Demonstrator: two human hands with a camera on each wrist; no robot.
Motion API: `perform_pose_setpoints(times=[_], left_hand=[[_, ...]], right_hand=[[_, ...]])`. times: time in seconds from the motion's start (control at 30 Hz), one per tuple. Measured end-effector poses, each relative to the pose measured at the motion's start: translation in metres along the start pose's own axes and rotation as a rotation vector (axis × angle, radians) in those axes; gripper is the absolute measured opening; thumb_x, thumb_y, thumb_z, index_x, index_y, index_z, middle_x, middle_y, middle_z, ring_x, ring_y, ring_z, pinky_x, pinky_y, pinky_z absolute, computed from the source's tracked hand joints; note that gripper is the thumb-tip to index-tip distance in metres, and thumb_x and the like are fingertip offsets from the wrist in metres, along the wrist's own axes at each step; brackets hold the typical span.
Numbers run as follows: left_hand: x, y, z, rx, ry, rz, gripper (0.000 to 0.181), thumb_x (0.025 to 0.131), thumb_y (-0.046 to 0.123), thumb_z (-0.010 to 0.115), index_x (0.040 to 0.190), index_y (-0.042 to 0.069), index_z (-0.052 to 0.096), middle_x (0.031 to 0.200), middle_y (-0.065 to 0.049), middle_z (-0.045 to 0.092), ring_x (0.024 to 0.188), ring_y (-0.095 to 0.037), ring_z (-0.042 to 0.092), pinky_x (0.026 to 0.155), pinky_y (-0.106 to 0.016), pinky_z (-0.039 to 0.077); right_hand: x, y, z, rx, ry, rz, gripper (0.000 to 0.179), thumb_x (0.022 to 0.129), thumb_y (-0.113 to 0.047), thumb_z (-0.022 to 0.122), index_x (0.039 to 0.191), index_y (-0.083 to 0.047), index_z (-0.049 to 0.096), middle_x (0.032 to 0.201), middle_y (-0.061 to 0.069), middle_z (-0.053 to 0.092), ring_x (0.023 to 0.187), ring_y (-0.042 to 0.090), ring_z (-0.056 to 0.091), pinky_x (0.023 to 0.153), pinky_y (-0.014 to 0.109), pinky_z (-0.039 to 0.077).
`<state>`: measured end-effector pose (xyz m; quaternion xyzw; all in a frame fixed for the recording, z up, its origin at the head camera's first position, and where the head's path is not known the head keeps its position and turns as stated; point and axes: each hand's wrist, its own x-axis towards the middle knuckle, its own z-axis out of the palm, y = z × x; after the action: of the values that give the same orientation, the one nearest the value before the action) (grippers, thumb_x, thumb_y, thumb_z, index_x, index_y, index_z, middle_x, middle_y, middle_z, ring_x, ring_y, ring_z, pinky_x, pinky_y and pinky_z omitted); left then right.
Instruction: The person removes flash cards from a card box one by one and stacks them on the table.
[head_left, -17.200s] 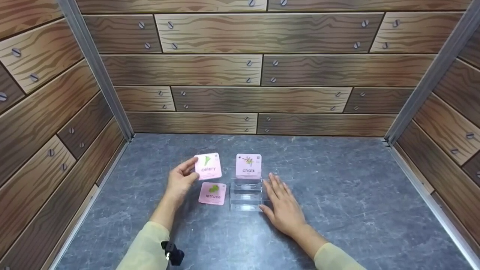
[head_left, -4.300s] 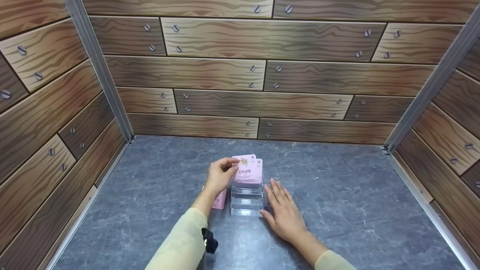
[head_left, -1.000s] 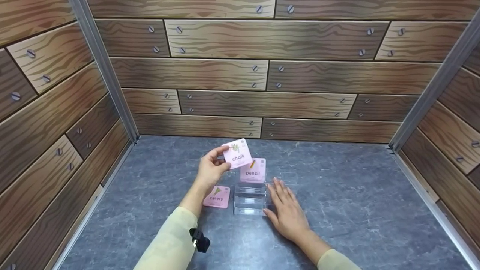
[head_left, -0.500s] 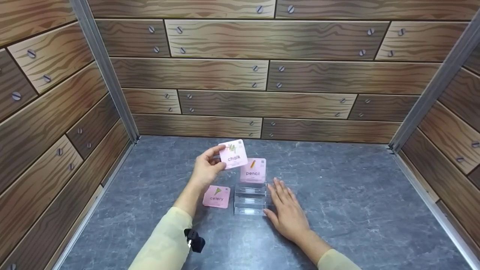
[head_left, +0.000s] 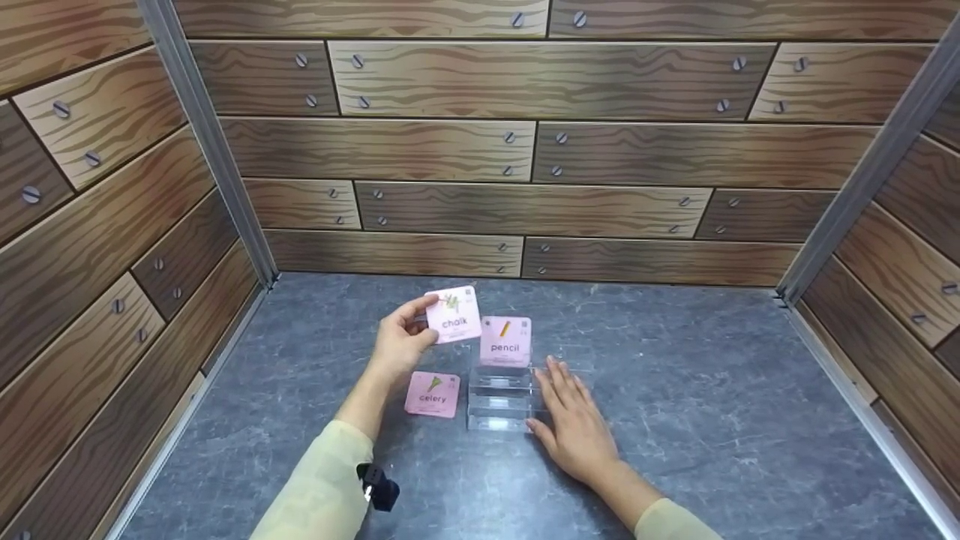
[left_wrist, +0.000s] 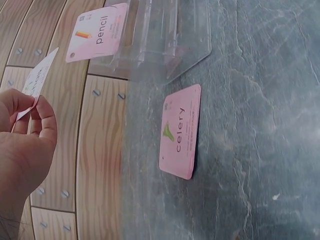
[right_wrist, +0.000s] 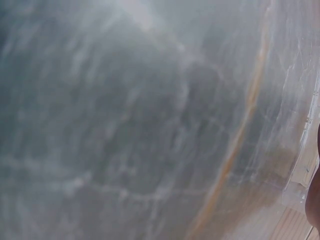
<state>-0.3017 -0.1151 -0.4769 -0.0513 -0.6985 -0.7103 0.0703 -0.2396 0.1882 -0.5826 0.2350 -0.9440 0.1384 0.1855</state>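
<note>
Between thumb and fingers my left hand [head_left: 403, 343] pinches the left edge of a pink flash card reading "chalk" [head_left: 454, 315], held up off the table. Just right of it a "pencil" card [head_left: 505, 342] stands upright in the top tier of a clear stepped card holder [head_left: 499, 403]. On the table left of the holder lies a "celery" card [head_left: 433, 394]; the left wrist view shows this celery card [left_wrist: 180, 132] with a thick edge, perhaps a stack. My right hand [head_left: 574, 424] rests with straight fingers at the holder's right side. The right wrist view shows mostly blurred tabletop.
The grey marbled tabletop [head_left: 712, 420] is bounded by wood-print panels [head_left: 525, 202] at the back and both sides. Metal corner posts [head_left: 214, 142] stand at left and right. A black wrist camera [head_left: 379, 487] sits on the left sleeve.
The chalk card has come off the holder in my left hand, uncovering the pencil card, and has moved left and slightly down. Earlier, celery was laid over lettuce's spot. The right hand stays put.
</note>
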Motion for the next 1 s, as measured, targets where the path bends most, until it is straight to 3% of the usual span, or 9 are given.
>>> perform_pose_setpoints(times=[0.4, 0.67, 1.0], left_hand=[[-0.004, -0.006, -0.014, 0.019, 0.008, 0.007, 0.059, 0.087, -0.022, 0.056, 0.143, -0.003, 0.063, 0.129, -0.022, 0.062, 0.103, -0.028, 0.066, 0.076, -0.026, 0.059], [-0.010, -0.013, -0.018, 0.040, 0.011, 0.012, 0.059, 0.085, -0.022, 0.055, 0.142, -0.005, 0.063, 0.128, -0.024, 0.063, 0.103, -0.029, 0.067, 0.076, -0.024, 0.059], [-0.015, -0.021, -0.024, 0.063, 0.019, -0.005, 0.059, 0.086, -0.021, 0.055, 0.142, -0.005, 0.062, 0.130, -0.024, 0.062, 0.108, -0.032, 0.065, 0.076, -0.023, 0.057]], right_hand=[[0.001, 0.000, -0.001, 0.005, -0.045, 0.018, 0.079, 0.103, -0.044, 0.066, 0.164, -0.004, 0.036, 0.175, 0.017, 0.019, 0.160, 0.034, 0.019, 0.127, 0.054, 0.020], [0.000, 0.001, -0.002, 0.001, -0.030, 0.016, 0.079, 0.102, -0.042, 0.068, 0.163, -0.003, 0.038, 0.174, 0.018, 0.022, 0.159, 0.037, 0.023, 0.126, 0.057, 0.024], [0.000, 0.000, 0.000, -0.003, -0.008, 0.013, 0.078, 0.102, -0.042, 0.069, 0.163, -0.004, 0.038, 0.174, 0.017, 0.022, 0.159, 0.036, 0.022, 0.128, 0.052, 0.019]])
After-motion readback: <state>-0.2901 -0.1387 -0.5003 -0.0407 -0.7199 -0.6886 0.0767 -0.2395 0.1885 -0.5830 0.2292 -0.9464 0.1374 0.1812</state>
